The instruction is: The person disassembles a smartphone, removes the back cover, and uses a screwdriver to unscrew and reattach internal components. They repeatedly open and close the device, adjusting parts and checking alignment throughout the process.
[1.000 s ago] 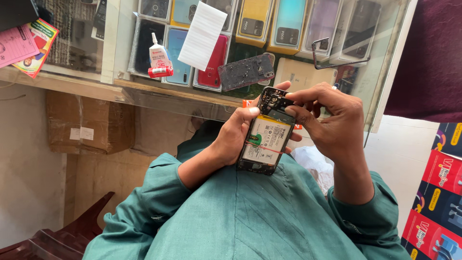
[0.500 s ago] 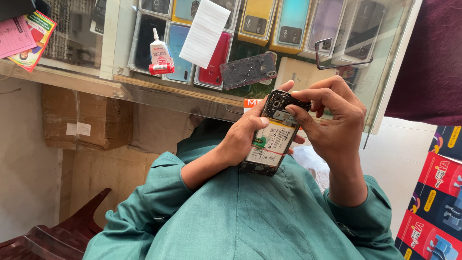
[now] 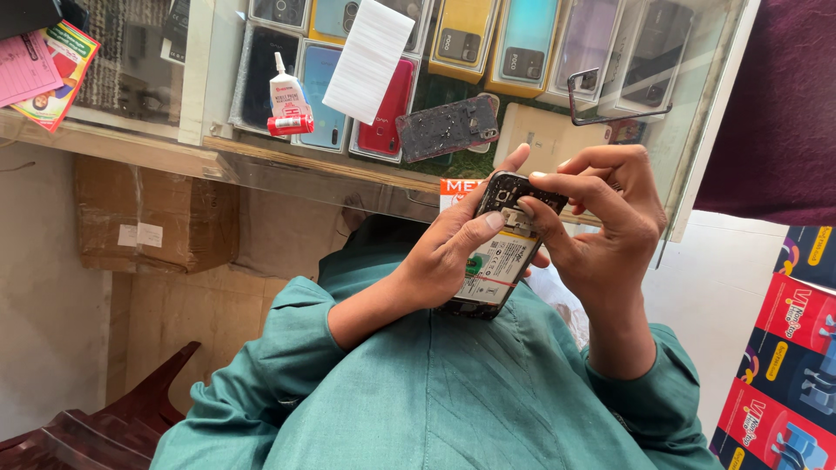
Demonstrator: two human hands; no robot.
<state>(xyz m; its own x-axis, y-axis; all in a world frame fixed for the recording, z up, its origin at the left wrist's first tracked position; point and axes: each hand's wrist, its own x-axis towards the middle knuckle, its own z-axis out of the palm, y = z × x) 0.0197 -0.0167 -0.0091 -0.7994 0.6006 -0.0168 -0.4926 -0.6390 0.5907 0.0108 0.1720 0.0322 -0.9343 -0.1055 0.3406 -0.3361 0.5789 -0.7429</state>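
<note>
Opened phone w/ back off, held above lap, left hand wrapped round its body, right hand pinching at top edge nr camera, glue bottle on glass table, cardboard box beneath.

The opened phone sits between both hands: left hand under and beside it on the left, right hand on the right. Beyond them stands a glass counter. On its top lie a glue tube (toward the left), a paper slip right of the tube, and a back cover nearest the phone.
</note>
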